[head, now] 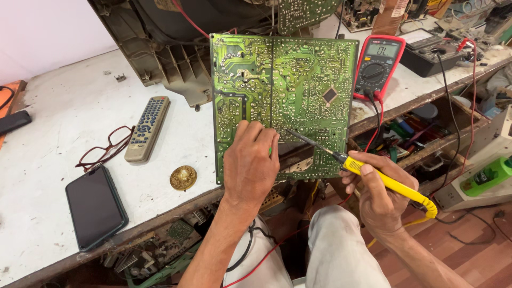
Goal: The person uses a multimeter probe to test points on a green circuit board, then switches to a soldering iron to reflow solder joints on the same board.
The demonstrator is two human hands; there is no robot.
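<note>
A large green circuit board (pixel 282 80) lies solder side up on the white workbench (pixel 64 106), overhanging its front edge. My left hand (pixel 249 162) rests on the board's lower middle, fingers curled against it. My right hand (pixel 376 194) holds a yellow-handled soldering iron (pixel 384 178) like a pen. The iron's dark metal tip (pixel 290 133) touches the board just right of my left fingers.
A red multimeter (pixel 377 60) with black and red leads sits right of the board. A grey remote (pixel 148 128), red glasses (pixel 104 149), a dark phone (pixel 95 207) and a brass disc (pixel 183 177) lie at left. An old television chassis (pixel 176 42) stands behind. A tool-filled shelf (pixel 421 133) is at right.
</note>
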